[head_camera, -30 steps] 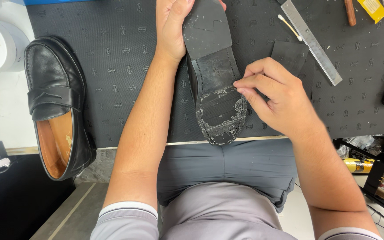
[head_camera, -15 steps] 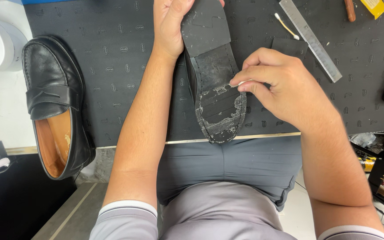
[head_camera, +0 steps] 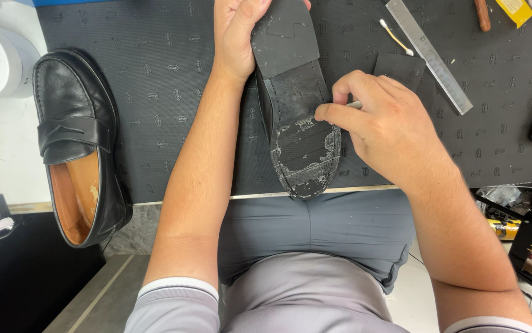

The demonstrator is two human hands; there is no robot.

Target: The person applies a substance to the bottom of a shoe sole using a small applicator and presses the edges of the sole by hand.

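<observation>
Since the earlier frame, the right hand (head_camera: 389,126) has been drawn slightly up the sole, from the worn heel toward the waist of the upturned shoe (head_camera: 293,92). Nearest the body, grey trousers (head_camera: 327,234) are seen below the edge of the worktop (head_camera: 155,92). The shoe is held sole-up, its long axis running away from the body, heel nearest and overhanging the edge, toe farthest. The right hand is closed in a pinch on a thin pale tool (head_camera: 355,105), pressed against the sole's right edge; what kind of tool cannot be told. Farther off, the toe end is gripped by the left hand (head_camera: 238,37). A dark patterned rubber mat is laid over the worktop. A second black loafer (head_camera: 78,148) is lying upright at the left, well apart. A metal ruler (head_camera: 429,55) and a cotton swab (head_camera: 395,37) are seen beyond the right hand.
</observation>
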